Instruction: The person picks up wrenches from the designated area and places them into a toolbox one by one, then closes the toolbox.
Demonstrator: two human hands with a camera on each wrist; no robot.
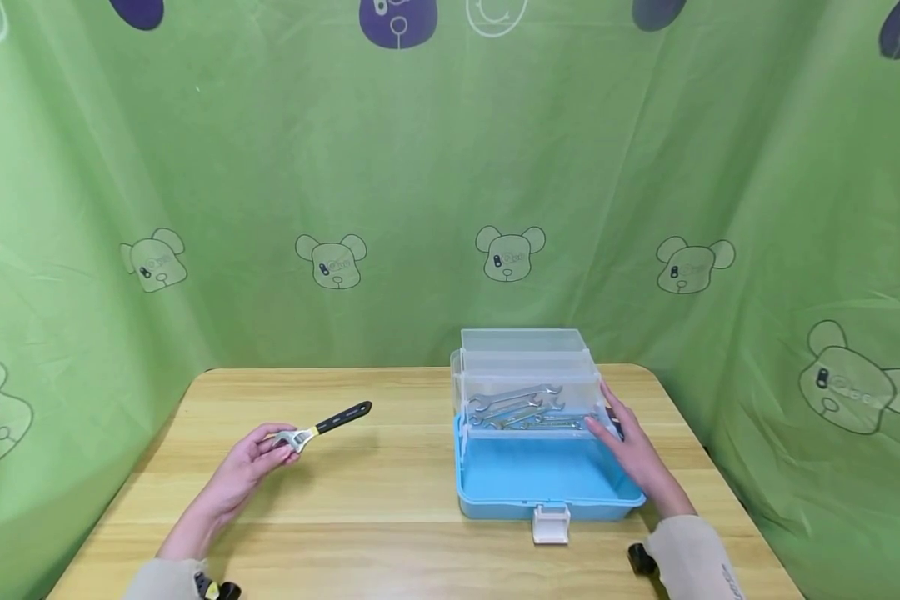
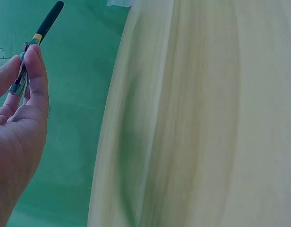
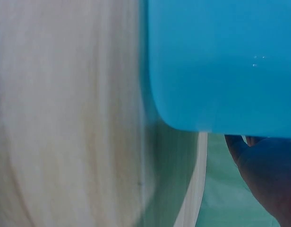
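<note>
Your L hand (image 1: 243, 467) pinches the adj. wrench (image 1: 328, 425) by its head, over L half of table (image 1: 390, 492); long axis slants, handle pointing R & away. Your R hand (image 1: 633, 446) touches toolbox (image 1: 495, 510), R side; can't tell if gripping.

Free room over the tabletop (image 1: 405, 475) between wrench (image 1: 332, 422) and toolbox (image 1: 495, 509); upper trays (image 1: 527, 364) (translucent) an obstacle at right.

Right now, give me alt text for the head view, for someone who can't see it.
A person's left hand holds an adjustable wrench by its metal head above a wooden table. The right hand is beside an open blue toolbox whose clear tray holds silver wrenches.
</note>
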